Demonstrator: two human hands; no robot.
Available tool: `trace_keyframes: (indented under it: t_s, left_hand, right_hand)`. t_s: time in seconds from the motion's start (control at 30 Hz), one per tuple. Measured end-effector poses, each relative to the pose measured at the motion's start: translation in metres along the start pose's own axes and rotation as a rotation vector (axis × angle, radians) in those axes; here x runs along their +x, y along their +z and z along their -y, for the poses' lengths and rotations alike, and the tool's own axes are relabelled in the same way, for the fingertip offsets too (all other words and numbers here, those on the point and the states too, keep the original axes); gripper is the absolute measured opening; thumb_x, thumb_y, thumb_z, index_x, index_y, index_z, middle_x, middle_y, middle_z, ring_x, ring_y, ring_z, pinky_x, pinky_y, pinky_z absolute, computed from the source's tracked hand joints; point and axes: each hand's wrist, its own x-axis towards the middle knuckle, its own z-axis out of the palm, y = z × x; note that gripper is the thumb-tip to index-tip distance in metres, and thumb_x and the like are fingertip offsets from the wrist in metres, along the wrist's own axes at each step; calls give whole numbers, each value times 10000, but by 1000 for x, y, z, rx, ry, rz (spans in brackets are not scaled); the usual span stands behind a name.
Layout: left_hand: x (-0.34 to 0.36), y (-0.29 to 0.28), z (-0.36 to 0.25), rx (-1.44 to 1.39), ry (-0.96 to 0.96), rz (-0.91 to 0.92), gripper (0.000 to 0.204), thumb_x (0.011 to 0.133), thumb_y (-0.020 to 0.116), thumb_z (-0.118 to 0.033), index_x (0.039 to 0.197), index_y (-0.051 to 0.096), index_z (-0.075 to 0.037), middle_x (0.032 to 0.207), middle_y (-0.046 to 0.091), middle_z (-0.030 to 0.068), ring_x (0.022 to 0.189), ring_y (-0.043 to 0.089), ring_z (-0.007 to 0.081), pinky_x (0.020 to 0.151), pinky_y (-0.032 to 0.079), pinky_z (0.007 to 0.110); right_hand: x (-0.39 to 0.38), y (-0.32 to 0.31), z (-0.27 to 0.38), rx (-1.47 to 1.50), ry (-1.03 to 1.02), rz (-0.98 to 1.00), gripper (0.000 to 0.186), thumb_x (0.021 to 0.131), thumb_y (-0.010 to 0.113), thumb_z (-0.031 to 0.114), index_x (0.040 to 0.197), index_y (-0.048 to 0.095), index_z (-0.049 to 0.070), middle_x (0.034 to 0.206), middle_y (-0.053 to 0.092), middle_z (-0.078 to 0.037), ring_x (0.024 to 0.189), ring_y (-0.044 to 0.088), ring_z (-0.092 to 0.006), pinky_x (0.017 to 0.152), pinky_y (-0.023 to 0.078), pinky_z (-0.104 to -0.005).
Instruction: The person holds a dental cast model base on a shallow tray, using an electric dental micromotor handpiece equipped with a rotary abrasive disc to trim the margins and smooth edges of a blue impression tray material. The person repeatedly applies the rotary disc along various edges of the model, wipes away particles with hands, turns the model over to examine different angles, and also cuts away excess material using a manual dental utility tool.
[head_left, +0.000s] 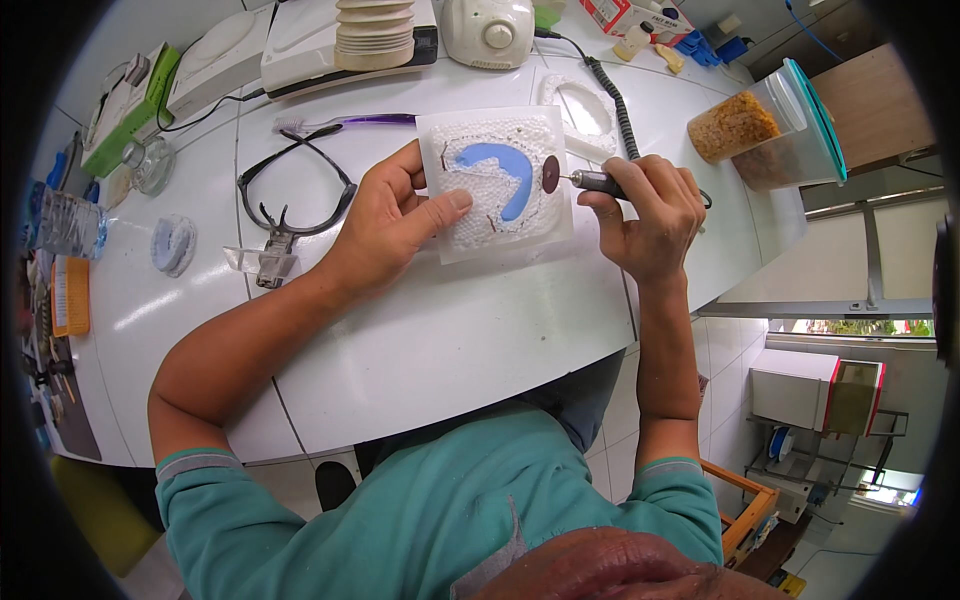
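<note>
My left hand (400, 210) grips a square translucent plastic sheet (470, 240) by its left side, thumb on its face. The sheet has a white beaded, moulded middle around a blue horseshoe-shaped piece (517, 190). My right hand (650, 215) holds a rotary handpiece (600, 182) tipped with a dark brown disc (550, 174) at the sheet's right edge; I cannot tell whether they touch. A white moulded piece (550, 90) lies behind the sheet. The handpiece's coiled cord (620, 110) runs back to a white control box (485, 32).
Glasses (340, 205), a clear-winged holder (270, 260), a purple toothbrush (370, 120) and a small pale mould (172, 242) lie left on the white worktop (440, 340). A glass bottle (150, 165) and green box (125, 110) stand farther left; food containers (735, 130) stand right, devices behind.
</note>
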Motion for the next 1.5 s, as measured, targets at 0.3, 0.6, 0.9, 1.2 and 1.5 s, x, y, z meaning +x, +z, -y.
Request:
trace_keyframes:
  t_s: [0.3,0.6,0.9,1.2,1.5]
  left_hand:
    - [0,0,0,3,-6,-12,573,1042,719,-103,1558,511,34,1405,698,166,1259,706,218,1125,576,396]
    - [-1,0,1,-13,12,-18,563,1047,723,-105,1551,517,38,1405,698,158,1259,699,209,1125,567,386]
    - [1,-3,7,-78,6,-42,535,1069,706,-125,1545,512,20,1391,699,145,1266,693,208,1129,563,396]
    - [1,-3,8,-100,-1,-49,523,1074,708,-135,1539,512,3,1386,697,142,1270,697,214,1134,565,408]
    - [2,-4,10,-81,18,-37,562,1073,708,-114,1568,481,25,1429,672,153,1291,685,214,1145,552,391]
  right_hand:
    - [0,2,1,-14,-6,-18,509,893,824,627,880,800,119,684,616,3,618,587,-174,638,405,-349]
    - [1,1,2,-14,-14,-29,493,893,836,608,902,806,117,700,621,6,622,584,-174,642,409,-353]
    - [0,-1,-3,48,16,-99,500,881,848,605,917,802,108,704,613,2,635,570,-183,641,404,-357]
    - [1,1,4,26,-4,-85,514,885,838,618,907,796,107,702,618,-2,636,581,-179,642,409,-352]
    - [1,1,2,30,4,-84,506,905,829,613,918,798,108,707,627,1,640,586,-183,654,414,-354]
